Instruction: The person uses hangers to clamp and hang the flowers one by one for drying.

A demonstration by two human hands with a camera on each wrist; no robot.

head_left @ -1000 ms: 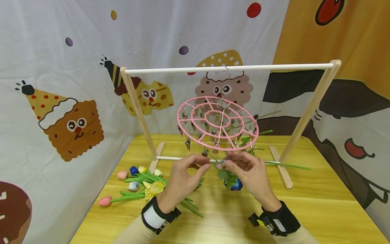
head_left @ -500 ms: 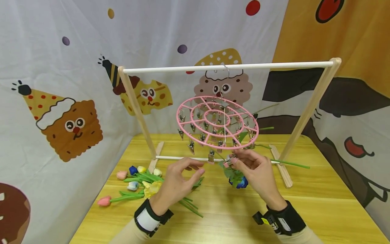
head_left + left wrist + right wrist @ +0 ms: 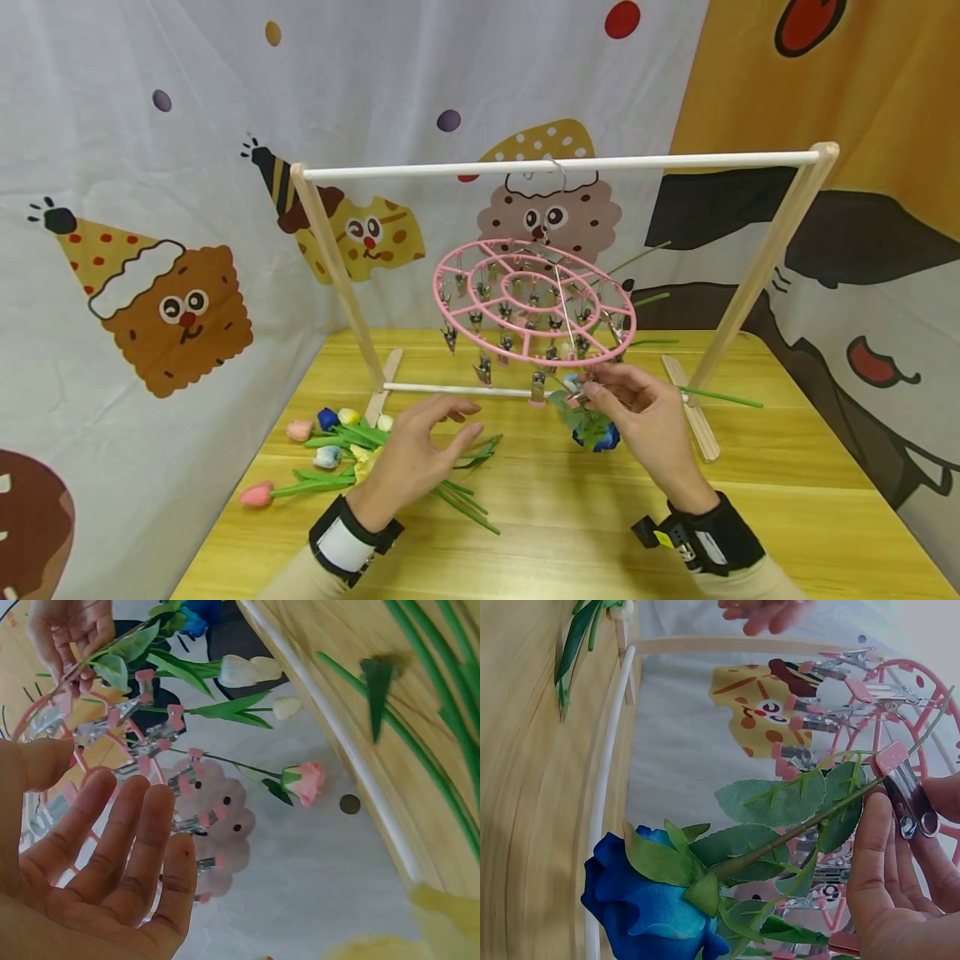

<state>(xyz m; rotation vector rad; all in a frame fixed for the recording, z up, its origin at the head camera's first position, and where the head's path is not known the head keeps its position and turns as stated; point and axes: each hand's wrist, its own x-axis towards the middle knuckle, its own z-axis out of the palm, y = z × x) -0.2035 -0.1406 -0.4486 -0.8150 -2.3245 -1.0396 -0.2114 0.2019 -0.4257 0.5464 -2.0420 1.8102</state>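
A round pink clip hanger (image 3: 540, 362) hangs from the rack's top bar. At its front right, my right hand (image 3: 645, 421) pinches a metal clip with pink tips (image 3: 904, 787). The clip's tips grip the stem of a blue rose (image 3: 652, 900), whose bloom hangs downward with green leaves along the stem. My left hand (image 3: 420, 454) holds nothing; its fingers are relaxed and spread, left of the hanger and above the loose flowers. In the left wrist view a pink rose (image 3: 304, 782) and a white tulip (image 3: 247, 670) hang among the clips.
The rack has wooden legs (image 3: 765, 267), a white top bar (image 3: 450, 172) and a low white rod (image 3: 450, 389). Several artificial tulips (image 3: 330, 457) lie on the wooden table (image 3: 570, 542) at left. A printed curtain (image 3: 375, 83) stands behind.
My left hand has drawn away from the hanger, left and down. My right hand has shifted right with the clip and blue rose, and the hanger has turned slightly.
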